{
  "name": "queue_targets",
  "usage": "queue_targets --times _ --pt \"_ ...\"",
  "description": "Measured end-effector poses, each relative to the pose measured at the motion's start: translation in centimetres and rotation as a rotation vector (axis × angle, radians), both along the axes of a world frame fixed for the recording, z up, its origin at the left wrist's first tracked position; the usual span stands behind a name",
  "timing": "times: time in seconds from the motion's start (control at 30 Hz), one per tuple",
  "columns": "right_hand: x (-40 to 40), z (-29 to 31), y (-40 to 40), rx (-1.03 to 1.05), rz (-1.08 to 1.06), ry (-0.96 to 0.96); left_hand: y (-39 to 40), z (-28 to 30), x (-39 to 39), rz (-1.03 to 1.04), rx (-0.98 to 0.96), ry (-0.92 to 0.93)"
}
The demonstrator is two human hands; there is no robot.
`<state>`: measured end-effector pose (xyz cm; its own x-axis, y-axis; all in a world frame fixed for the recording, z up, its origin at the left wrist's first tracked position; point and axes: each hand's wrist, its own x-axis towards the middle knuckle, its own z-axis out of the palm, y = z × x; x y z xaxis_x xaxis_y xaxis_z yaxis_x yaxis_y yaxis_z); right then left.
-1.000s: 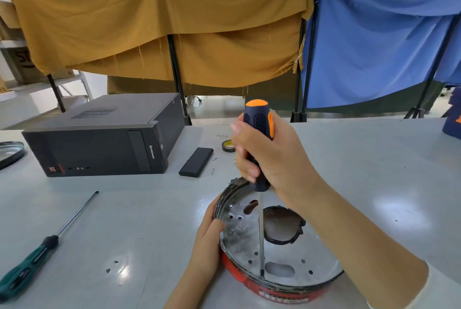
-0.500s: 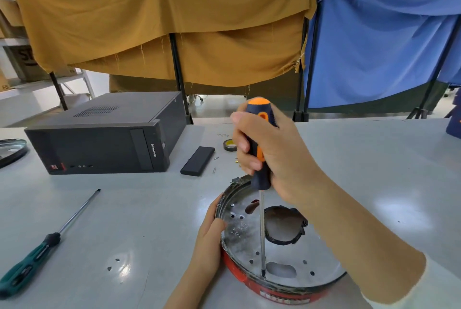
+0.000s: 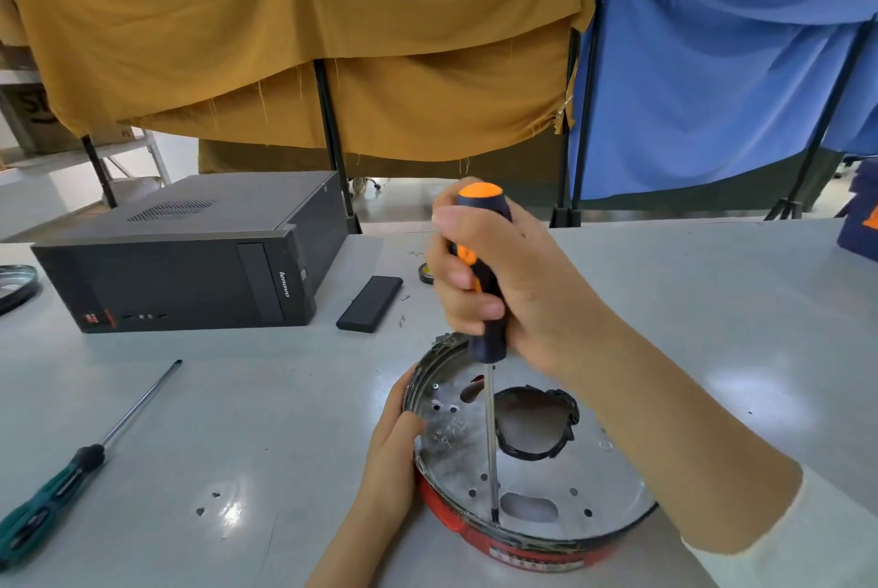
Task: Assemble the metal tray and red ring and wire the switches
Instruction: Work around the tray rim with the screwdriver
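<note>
A round metal tray [image 3: 475, 459] with several small holes and a dark-rimmed central opening sits inside a red ring [image 3: 444, 516] at the near middle of the table. My right hand [image 3: 513, 288] grips the handle of an orange and dark blue screwdriver [image 3: 489, 326], held upright. Its tip stands on the tray floor near the front rim, beside an oblong slot. My left hand [image 3: 394, 449] holds the tray's left rim, thumb over the edge. No switches or wires are visible.
A black computer case [image 3: 190, 269] lies at the back left. A black flat block [image 3: 370, 309] and a tape roll [image 3: 424, 273] lie behind the tray. A green-handled screwdriver [image 3: 57, 487] and small screws [image 3: 209, 502] lie at the left. Another metal ring [image 3: 16, 286] sits at the far left edge.
The orange part of the handle has shifted round within my right hand's grip between frames, while the tip stays at the same spot. My left hand keeps its hold.
</note>
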<state>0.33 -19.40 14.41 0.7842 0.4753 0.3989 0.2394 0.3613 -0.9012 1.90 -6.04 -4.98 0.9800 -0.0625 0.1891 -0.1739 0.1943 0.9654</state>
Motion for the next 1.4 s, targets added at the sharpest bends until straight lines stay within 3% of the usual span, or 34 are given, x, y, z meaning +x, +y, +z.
queue_targets --times 0.07,0.13,0.3,0.4,0.47,0.57,0.63,0.7,0.83,0.9,0.97,1.1,1.17,1.23,1.33,1.4 --pt "-0.6 -0.4 0.7 0.031 -0.304 -0.088 0.0 0.1 0.0 0.0 0.02 -0.012" --pt "-0.6 -0.3 0.4 0.017 -0.356 -0.113 0.1 0.1 0.0 0.014 0.017 -0.021" --pt "0.5 1.1 -1.4 -0.068 0.239 0.032 -0.2 0.3 -0.1 0.009 -0.011 -0.016" --pt "0.6 1.3 -1.1 -0.007 0.344 0.092 -0.1 0.2 0.0 0.016 -0.023 0.008" --pt "0.2 0.9 -0.4 -0.029 0.163 0.05 -0.2 0.1 0.0 0.04 -0.006 0.022" --pt "-0.7 -0.2 0.9 0.008 -0.311 -0.099 -0.3 0.0 0.2 0.076 0.043 0.008" --pt "-0.8 -0.4 0.8 0.019 -0.461 -0.132 -0.2 -0.1 0.3 0.084 0.063 -0.008" --pt "-0.7 0.1 0.2 -0.022 -0.329 -0.107 -0.1 0.1 0.1 0.059 0.042 -0.009" --pt "0.1 1.3 -1.3 -0.102 0.268 -0.006 0.0 0.1 -0.2 0.054 0.022 -0.015" --pt "0.1 1.4 -1.1 -0.063 0.391 0.04 0.0 0.0 -0.3 0.058 0.005 -0.027" --pt "0.0 1.1 -0.7 -0.05 0.293 0.061 -0.2 0.2 -0.5 0.068 0.015 -0.018" --pt "-0.8 -0.3 0.6 -0.035 -0.358 -0.109 0.2 -0.3 0.2 0.104 0.121 0.049" --pt "-0.8 -0.3 0.4 -0.035 -0.471 -0.143 0.8 -0.7 0.0 0.07 0.131 0.07" --pt "-0.6 0.3 -0.3 -0.064 -0.299 -0.099 0.0 0.4 -0.1 0.08 0.117 0.063" --pt "-0.2 1.2 -1.2 -0.111 0.161 0.009 -0.4 0.6 -0.5 0.072 0.022 0.009" --pt "-0.2 1.4 -1.3 -0.083 0.309 0.052 -0.4 0.3 -0.4 0.063 0.0 -0.008"
